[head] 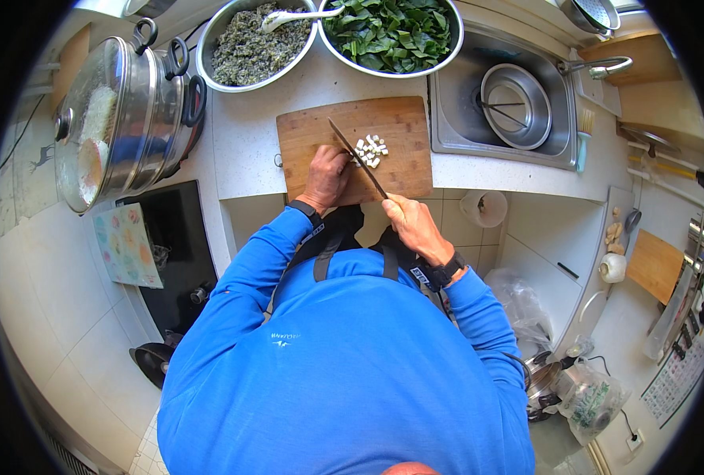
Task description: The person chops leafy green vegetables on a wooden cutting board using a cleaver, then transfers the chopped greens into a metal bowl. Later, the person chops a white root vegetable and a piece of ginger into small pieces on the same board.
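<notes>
My right hand (417, 224) grips the handle of a kitchen knife (359, 159), its blade slanting up and to the left over a wooden cutting board (304, 133). Small white chopped pieces (372, 151), of a food I cannot identify, lie along the blade's right side. On the blade's left, my left hand (327, 174) rests on the board with its fingers curled close to the knife. Whatever may be under those fingertips is hidden.
Behind the board stand a metal bowl of chopped filling (242, 50) with a white spoon (292, 18) and a bowl of cut leafy greens (387, 35). A steamer pot (144, 113) is at left. At right, a sink (447, 119) holds a metal basin (539, 98).
</notes>
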